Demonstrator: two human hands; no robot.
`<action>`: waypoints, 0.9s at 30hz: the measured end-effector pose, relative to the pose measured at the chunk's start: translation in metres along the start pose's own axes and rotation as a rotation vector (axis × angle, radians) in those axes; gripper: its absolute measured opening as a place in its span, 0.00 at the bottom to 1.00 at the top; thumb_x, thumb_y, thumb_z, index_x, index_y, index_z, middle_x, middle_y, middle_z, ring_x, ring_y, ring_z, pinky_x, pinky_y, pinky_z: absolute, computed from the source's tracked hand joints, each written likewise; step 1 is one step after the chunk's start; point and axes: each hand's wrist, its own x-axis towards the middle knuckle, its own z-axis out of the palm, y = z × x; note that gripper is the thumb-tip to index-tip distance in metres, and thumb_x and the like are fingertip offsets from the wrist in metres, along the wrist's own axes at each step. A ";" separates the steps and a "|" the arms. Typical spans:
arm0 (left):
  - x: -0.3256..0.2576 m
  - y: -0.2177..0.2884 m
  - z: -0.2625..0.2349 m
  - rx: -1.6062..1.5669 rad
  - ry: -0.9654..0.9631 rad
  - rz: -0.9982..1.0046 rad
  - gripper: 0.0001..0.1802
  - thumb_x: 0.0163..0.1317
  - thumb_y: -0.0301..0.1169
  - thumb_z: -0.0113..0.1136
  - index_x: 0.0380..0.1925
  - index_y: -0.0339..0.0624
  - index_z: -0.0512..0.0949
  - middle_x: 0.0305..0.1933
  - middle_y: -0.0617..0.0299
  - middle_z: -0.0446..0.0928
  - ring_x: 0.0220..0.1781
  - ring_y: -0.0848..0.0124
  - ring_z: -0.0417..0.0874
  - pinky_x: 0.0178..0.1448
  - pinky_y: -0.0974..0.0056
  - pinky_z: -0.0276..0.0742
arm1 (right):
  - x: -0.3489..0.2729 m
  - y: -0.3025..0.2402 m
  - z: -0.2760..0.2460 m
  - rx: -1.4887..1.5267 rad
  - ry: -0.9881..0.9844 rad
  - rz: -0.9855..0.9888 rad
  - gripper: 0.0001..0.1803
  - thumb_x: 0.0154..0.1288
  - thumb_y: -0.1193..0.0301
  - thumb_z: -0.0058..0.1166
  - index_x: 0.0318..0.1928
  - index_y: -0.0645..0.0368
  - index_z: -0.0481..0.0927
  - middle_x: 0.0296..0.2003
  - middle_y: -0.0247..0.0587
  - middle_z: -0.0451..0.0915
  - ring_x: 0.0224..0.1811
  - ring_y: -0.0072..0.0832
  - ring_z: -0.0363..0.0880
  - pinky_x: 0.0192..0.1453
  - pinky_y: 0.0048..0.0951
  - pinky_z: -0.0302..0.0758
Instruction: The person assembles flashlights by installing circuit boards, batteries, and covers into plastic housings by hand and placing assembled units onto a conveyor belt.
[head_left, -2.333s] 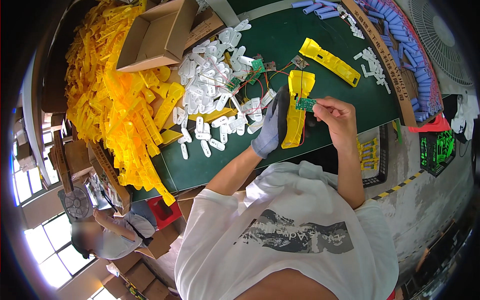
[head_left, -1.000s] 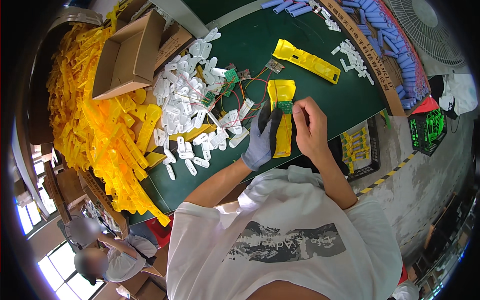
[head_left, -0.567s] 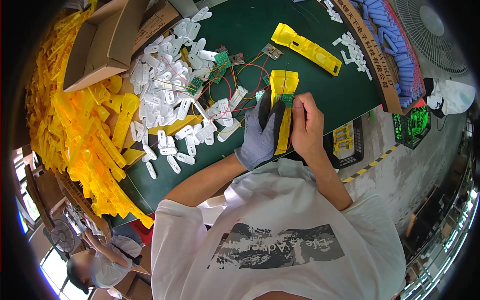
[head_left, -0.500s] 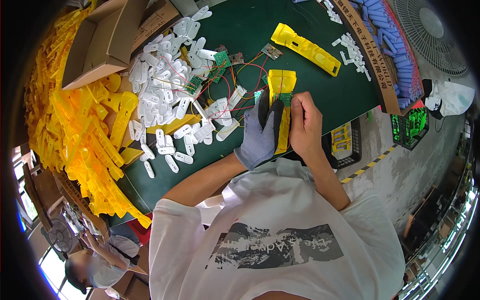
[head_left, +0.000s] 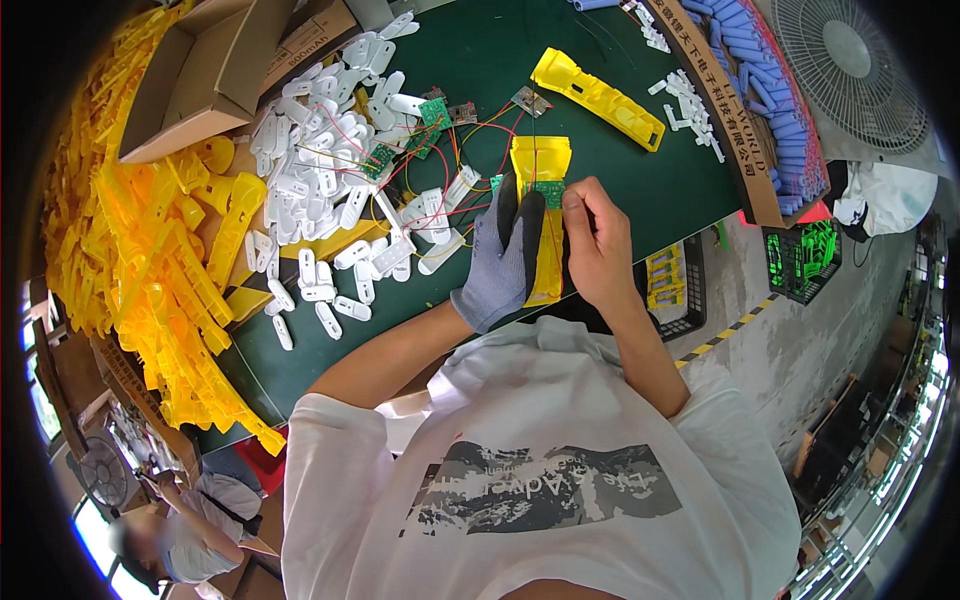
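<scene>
On green mat [head_left: 640, 190]: two yellow housings [head_left: 548, 230].

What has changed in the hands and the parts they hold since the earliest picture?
The right hand has brought the small green circuit board in from the side onto the yellow shell and presses it there. The gloved left hand keeps gripping the shell as before.

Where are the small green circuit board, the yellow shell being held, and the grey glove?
green circuit board [head_left: 548, 192], head view, its top face
yellow shell [head_left: 545, 160], head view, its wide upper end
grey glove [head_left: 500, 268], head view, back of the left hand
</scene>
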 end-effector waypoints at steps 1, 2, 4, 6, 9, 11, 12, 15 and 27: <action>0.001 0.000 0.000 0.027 -0.004 0.003 0.14 0.72 0.33 0.47 0.51 0.36 0.68 0.32 0.60 0.73 0.31 0.78 0.72 0.32 0.67 0.70 | 0.001 0.000 -0.004 0.036 -0.034 0.013 0.08 0.72 0.73 0.44 0.34 0.63 0.69 0.23 0.41 0.67 0.22 0.27 0.63 0.28 0.28 0.63; 0.002 0.000 0.000 0.053 -0.007 0.004 0.14 0.72 0.33 0.47 0.52 0.36 0.68 0.32 0.61 0.73 0.31 0.78 0.71 0.32 0.68 0.70 | 0.001 0.000 -0.006 0.071 -0.068 0.027 0.09 0.72 0.72 0.44 0.34 0.63 0.69 0.22 0.39 0.66 0.22 0.25 0.62 0.28 0.27 0.63; 0.003 0.001 0.000 0.058 0.003 -0.003 0.14 0.72 0.34 0.46 0.51 0.37 0.68 0.32 0.61 0.73 0.31 0.78 0.71 0.32 0.68 0.70 | 0.001 0.000 -0.007 0.070 -0.076 -0.004 0.09 0.73 0.72 0.44 0.34 0.63 0.70 0.22 0.39 0.67 0.21 0.25 0.62 0.27 0.27 0.62; 0.002 0.001 -0.001 0.063 0.013 -0.012 0.13 0.72 0.34 0.46 0.50 0.38 0.68 0.32 0.61 0.73 0.31 0.78 0.71 0.32 0.68 0.70 | 0.001 -0.001 -0.010 0.068 -0.083 -0.033 0.09 0.73 0.71 0.44 0.34 0.63 0.70 0.22 0.38 0.67 0.21 0.24 0.62 0.27 0.27 0.62; 0.002 0.002 -0.003 0.145 -0.046 -0.032 0.11 0.74 0.34 0.43 0.48 0.40 0.68 0.33 0.67 0.70 0.32 0.84 0.70 0.33 0.72 0.68 | 0.001 -0.002 -0.012 0.038 -0.124 0.002 0.09 0.73 0.71 0.44 0.34 0.63 0.70 0.22 0.38 0.67 0.21 0.23 0.61 0.27 0.26 0.61; 0.003 0.001 0.002 0.066 0.032 0.018 0.12 0.72 0.35 0.46 0.45 0.36 0.68 0.26 0.60 0.72 0.26 0.78 0.71 0.29 0.66 0.69 | 0.000 -0.002 -0.010 0.051 -0.107 0.001 0.09 0.73 0.71 0.44 0.34 0.63 0.71 0.22 0.36 0.66 0.21 0.21 0.60 0.26 0.25 0.60; 0.003 -0.001 0.001 0.062 0.038 0.015 0.12 0.72 0.35 0.46 0.45 0.36 0.68 0.26 0.60 0.72 0.26 0.78 0.71 0.29 0.66 0.69 | 0.000 -0.002 -0.008 0.049 -0.113 0.003 0.09 0.73 0.71 0.44 0.34 0.63 0.71 0.22 0.36 0.66 0.21 0.21 0.60 0.26 0.25 0.60; 0.003 -0.005 -0.003 0.125 0.020 0.011 0.12 0.72 0.35 0.46 0.46 0.36 0.67 0.23 0.59 0.73 0.23 0.75 0.73 0.27 0.65 0.69 | 0.000 -0.002 -0.005 0.064 -0.088 0.028 0.10 0.73 0.70 0.45 0.34 0.62 0.71 0.21 0.34 0.65 0.22 0.19 0.59 0.26 0.24 0.59; 0.004 -0.002 -0.006 -0.083 -0.036 -0.098 0.14 0.74 0.38 0.45 0.49 0.41 0.67 0.33 0.66 0.71 0.33 0.82 0.73 0.33 0.72 0.71 | 0.004 -0.006 -0.005 0.183 -0.128 0.138 0.12 0.73 0.68 0.47 0.32 0.61 0.71 0.23 0.25 0.62 0.25 0.12 0.55 0.28 0.20 0.55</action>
